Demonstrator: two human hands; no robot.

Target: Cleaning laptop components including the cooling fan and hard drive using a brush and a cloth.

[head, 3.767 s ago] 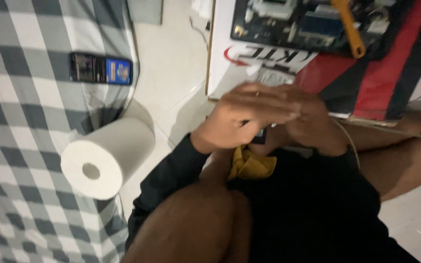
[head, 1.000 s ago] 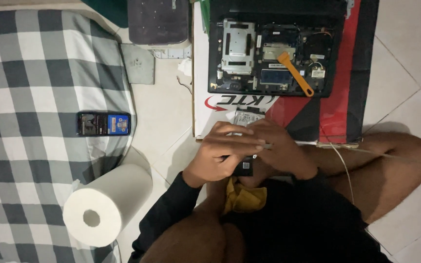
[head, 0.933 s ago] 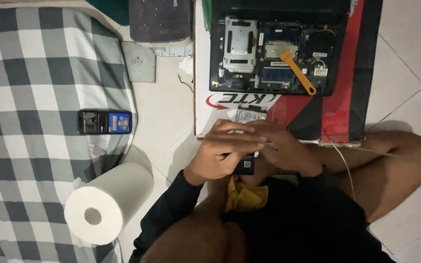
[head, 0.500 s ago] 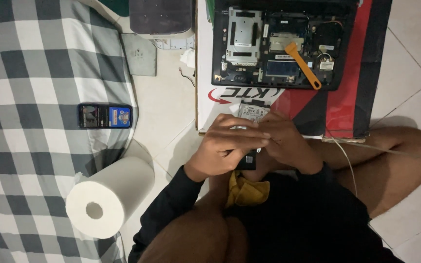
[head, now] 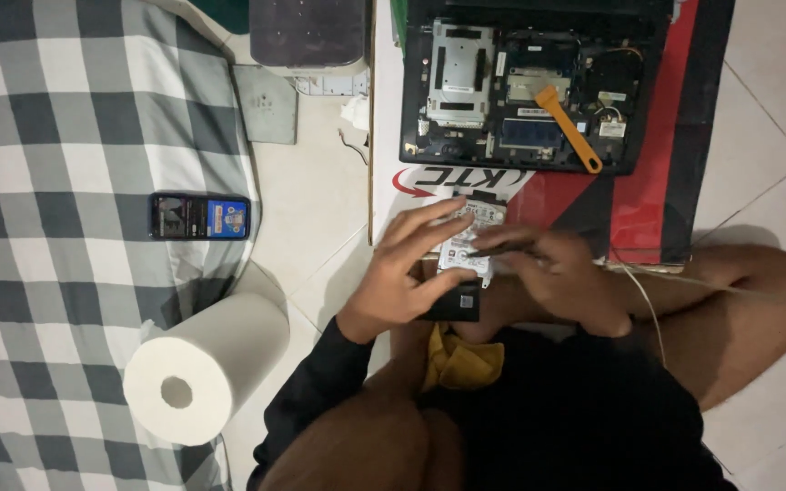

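**Hand pose: hard drive held over the lap**

The left hand (head: 402, 273) is extended from a black sleeve (head: 311, 400), which rises from the near edge toward the centre of the view. The wrist is bent slightly and the fingers are spread. The silver hard drive (head: 468, 238) is grasped by this hand: the fingertips (head: 452, 211) are laid along its far edge and the thumb is pressed against its near side. A small black part (head: 455, 305) is seen just below the drive, against the palm; whether it is gripped cannot be told.

The right hand (head: 561, 273) is placed just right of the drive, knuckles up, with the fingers curled closed around a thin dark tool (head: 500, 247). The tip of the tool is directed left, onto the drive surface.

Both hands are held above the folded legs, near the near edge of a red and black board (head: 666, 136). An opened laptop base (head: 529, 91) is set on the far part of that board, and an orange pry tool (head: 568, 127) is laid across it. A yellow cloth (head: 461, 359) is tucked in the lap below the hands.

To the left, a roll of paper towel (head: 202, 368) and a phone (head: 199, 216) are rested on a checked cloth (head: 56, 136), well apart from both hands.
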